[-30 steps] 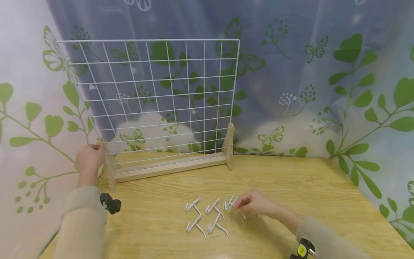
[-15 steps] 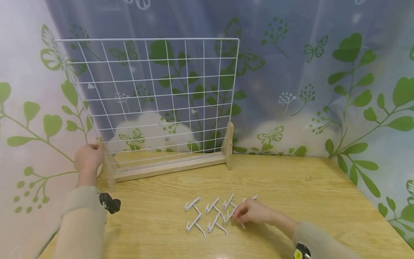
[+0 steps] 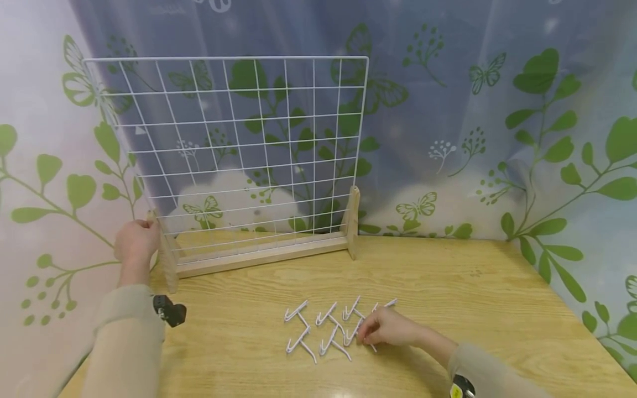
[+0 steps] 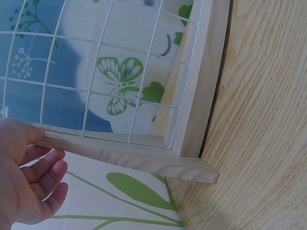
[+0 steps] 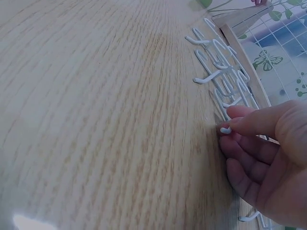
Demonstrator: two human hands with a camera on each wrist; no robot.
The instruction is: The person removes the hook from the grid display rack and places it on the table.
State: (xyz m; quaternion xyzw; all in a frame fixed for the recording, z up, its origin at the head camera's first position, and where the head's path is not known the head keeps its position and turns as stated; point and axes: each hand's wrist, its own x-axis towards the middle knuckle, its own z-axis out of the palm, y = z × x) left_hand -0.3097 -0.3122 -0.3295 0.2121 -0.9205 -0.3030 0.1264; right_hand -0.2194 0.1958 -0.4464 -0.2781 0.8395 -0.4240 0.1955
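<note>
My left hand (image 3: 136,242) pinches the top of the left wooden upright (image 4: 139,162) of a stand between thumb and fingers. The stand carries a white wire grid panel (image 3: 226,58) upright over its wooden base bar (image 3: 264,258). With thumb and fingertips, my right hand (image 3: 390,326) pinches the stem of a white wire hook (image 3: 351,333), whose tip (image 5: 225,130) pokes out between the fingers in the right wrist view. This hook is at the right end of the front row, close over the table. Several more white hooks (image 3: 328,342) lie to its left and behind it.
Another hook (image 3: 392,302) lies behind my right hand, partly hidden by it. The wood-grain table (image 3: 448,282) extends to the right. A curtain printed with leaves and butterflies (image 3: 418,207) hangs right behind the stand.
My right hand has moved toward the front, bringing the hook from beside the back row into the front row. During the last half second it shifted only slightly. My left hand stayed on the upright.
</note>
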